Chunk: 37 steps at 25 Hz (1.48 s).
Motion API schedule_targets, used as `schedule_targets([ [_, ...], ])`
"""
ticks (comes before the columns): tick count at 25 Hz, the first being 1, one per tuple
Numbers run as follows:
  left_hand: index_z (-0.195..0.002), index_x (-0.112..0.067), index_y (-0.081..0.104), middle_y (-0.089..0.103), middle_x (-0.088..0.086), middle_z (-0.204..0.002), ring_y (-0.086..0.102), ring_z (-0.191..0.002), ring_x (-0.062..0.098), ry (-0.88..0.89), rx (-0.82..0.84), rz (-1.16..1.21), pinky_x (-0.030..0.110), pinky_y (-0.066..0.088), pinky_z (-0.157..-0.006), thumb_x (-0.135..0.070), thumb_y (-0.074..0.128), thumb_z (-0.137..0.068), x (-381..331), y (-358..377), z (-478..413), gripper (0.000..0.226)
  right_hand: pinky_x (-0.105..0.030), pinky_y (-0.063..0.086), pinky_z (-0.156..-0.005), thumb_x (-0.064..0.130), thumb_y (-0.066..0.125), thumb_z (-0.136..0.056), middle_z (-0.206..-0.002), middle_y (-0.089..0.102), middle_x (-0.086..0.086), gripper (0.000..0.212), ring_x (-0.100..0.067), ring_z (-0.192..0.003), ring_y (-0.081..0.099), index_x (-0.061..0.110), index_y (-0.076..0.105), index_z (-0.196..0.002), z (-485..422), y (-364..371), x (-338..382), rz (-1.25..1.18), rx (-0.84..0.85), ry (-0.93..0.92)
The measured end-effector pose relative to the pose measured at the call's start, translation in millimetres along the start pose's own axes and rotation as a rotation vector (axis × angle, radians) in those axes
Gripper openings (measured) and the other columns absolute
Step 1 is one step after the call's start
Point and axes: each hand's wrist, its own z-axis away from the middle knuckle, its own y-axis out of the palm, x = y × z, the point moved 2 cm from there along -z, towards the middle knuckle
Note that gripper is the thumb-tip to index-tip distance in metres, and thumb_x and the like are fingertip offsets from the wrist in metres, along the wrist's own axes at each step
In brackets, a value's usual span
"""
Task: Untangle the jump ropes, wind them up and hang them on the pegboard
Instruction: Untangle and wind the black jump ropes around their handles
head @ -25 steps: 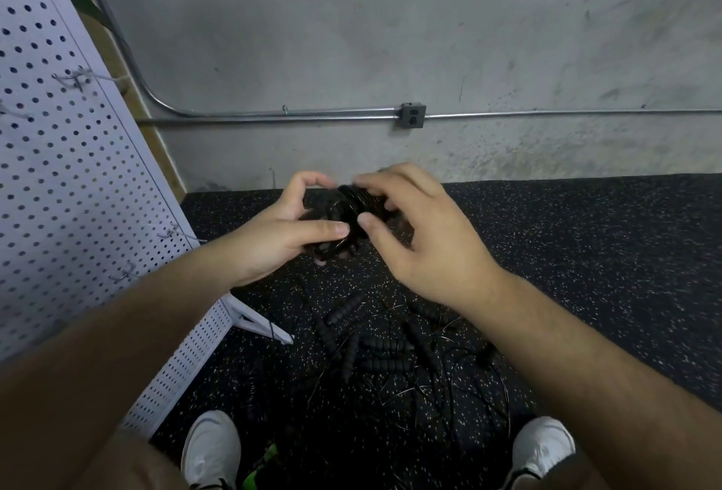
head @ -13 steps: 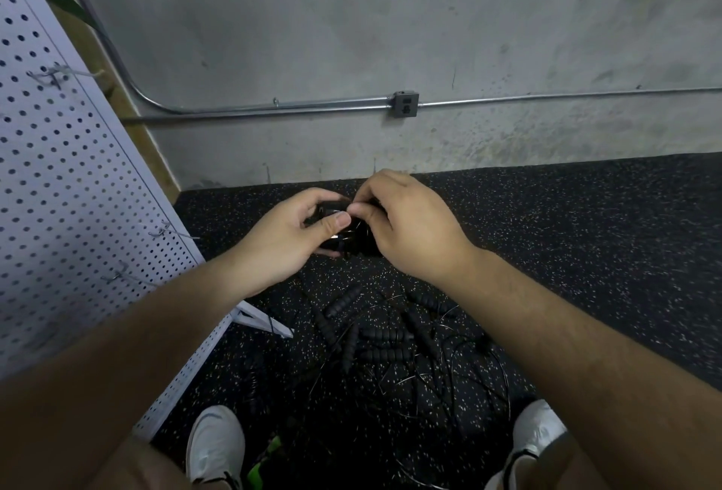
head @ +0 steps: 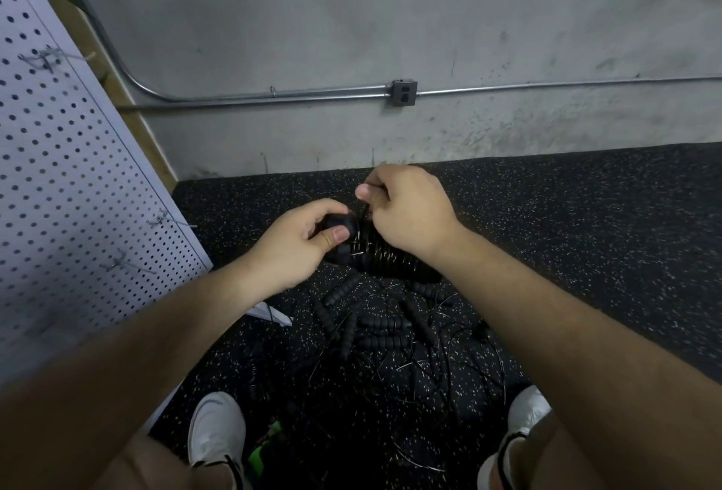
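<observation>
Your left hand [head: 297, 247] is curled round the near end of a bundle of black ribbed foam handles [head: 385, 259] at the centre of the frame, with the thumb pressed on top. Your right hand [head: 410, 208] sits just right of it and slightly higher. It pinches a thin black cable [head: 365, 212] between thumb and forefinger. Its other fingers are curled under, and I cannot tell whether they hold anything more.

The relation to watch is the one between that pinch and the bundle. The bundle's long axis runs from your left grip down toward the lower right, passing beneath your right wrist. The cable drops from your right fingertips to the bundle's left end, close beside your left thumb, so it crosses that axis. Glinting turns of cable already lie across the handles, so this looks like the winding step. Each further turn would have to go round the bundle crosswise. Your left hand serves as the anchor, and your right hand is nearer the free cable.

A tangle of black ribbed handles and thin wires [head: 375, 327] lies on the speckled black rubber floor [head: 586, 235] below your hands, between your white shoes [head: 217, 427]. The white perforated pegboard [head: 78, 177] fills the left of the frame. Its wire hooks [head: 168, 220] are bare where visible, and they are closer to your left hand than your right.
</observation>
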Motion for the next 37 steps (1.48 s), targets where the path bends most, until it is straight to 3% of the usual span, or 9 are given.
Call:
schedule_targets([
  [3,-0.112,-0.031,0.067,0.075,-0.007,-0.104,0.068,-0.104,0.011,-0.073,-0.026,0.089,0.033,0.049,-0.102,-0.012,0.059,-0.1,17.8,-9.4,5.5,0.024,-0.035,0.053,-0.081,0.029,0.057,-0.101,-0.097,0.067,0.007,0.017,-0.012,-0.088,0.064,0.018,0.067,-0.109,6.9,14.6,7.5,-0.181,0.002,-0.16],
  [5,-0.116,-0.024,0.067,0.075,-0.003,-0.108,0.068,-0.109,0.02,-0.114,-0.07,0.145,0.043,0.048,-0.107,-0.012,0.058,-0.101,29.2,-23.8,7.9,0.021,-0.031,0.053,-0.091,0.032,0.057,-0.102,-0.114,0.067,0.005,0.032,-0.01,-0.103,0.063,0.02,0.06,-0.131,16.6,25.8,13.2,-0.234,0.041,-0.28],
  [8,-0.121,-0.019,0.063,0.075,0.003,-0.111,0.068,-0.111,0.024,-0.155,-0.102,0.2,0.048,0.048,-0.107,-0.011,0.055,-0.103,46.6,-40.0,16.2,0.021,-0.032,0.043,-0.106,0.046,0.067,-0.093,-0.144,0.053,0.003,0.071,-0.016,-0.129,0.049,0.028,0.036,-0.154,31.1,50.9,21.2,-0.056,0.213,-0.355],
  [11,-0.125,-0.017,0.062,0.073,0.002,-0.115,0.067,-0.114,0.019,-0.195,-0.084,0.189,0.045,0.048,-0.108,-0.014,0.056,-0.103,66.3,-41.1,28.1,0.023,-0.039,0.043,-0.108,0.042,0.071,-0.09,-0.15,0.048,-0.001,0.085,-0.025,-0.131,0.046,0.027,0.023,-0.159,33.0,77.5,25.6,0.081,0.313,-0.363],
  [17,-0.127,-0.027,0.063,0.067,-0.006,-0.124,0.06,-0.118,0.009,-0.355,-0.134,0.064,0.038,0.046,-0.109,-0.022,0.063,-0.099,130.9,-16.8,41.9,0.028,-0.041,0.047,-0.102,0.045,0.072,-0.088,-0.147,0.05,-0.006,0.089,-0.03,-0.132,0.045,0.026,0.02,-0.158,60.8,156.1,10.8,-0.073,0.431,-0.113],
  [24,-0.135,-0.021,0.06,0.059,0.002,-0.141,0.051,-0.133,0.017,-0.613,0.122,0.061,0.035,0.041,-0.112,-0.025,0.065,-0.099,227.9,87.1,84.8,0.037,-0.043,0.05,-0.097,0.05,0.075,-0.082,-0.146,0.051,-0.006,0.097,-0.031,-0.132,0.046,0.025,0.02,-0.158,146.0,251.5,-64.0,-0.04,0.633,0.19],
  [29,-0.126,-0.023,0.064,0.067,-0.001,-0.123,0.061,-0.115,0.016,-0.655,0.336,0.012,0.037,0.049,-0.103,-0.023,0.063,-0.097,271.3,151.8,127.3,0.029,-0.043,0.051,-0.094,0.05,0.078,-0.077,-0.14,0.052,-0.003,0.087,-0.028,-0.127,0.05,0.022,0.035,-0.147,218.5,297.0,-102.1,-0.045,0.785,0.288],
  [34,-0.077,-0.018,0.06,0.063,0.003,-0.084,0.061,-0.086,0.026,-0.644,0.568,-0.241,0.036,0.048,-0.073,-0.016,0.056,-0.088,291.9,163.2,136.7,0.012,-0.044,0.05,-0.095,0.057,0.077,-0.077,-0.135,0.048,-0.003,0.084,-0.026,-0.123,0.048,0.02,0.037,-0.141,258.6,326.8,-102.7,0.026,0.926,0.201],
  [37,-0.076,-0.007,0.063,0.058,0.01,-0.091,0.055,-0.09,0.03,-0.59,0.528,-0.488,0.039,0.047,-0.071,-0.015,0.057,-0.085,308.4,159.0,140.7,0.013,-0.044,0.049,-0.096,0.063,0.073,-0.077,-0.132,0.049,-0.003,0.084,-0.026,-0.119,0.05,0.021,0.039,-0.141,264.7,344.9,-94.2,0.024,1.074,0.112],
])
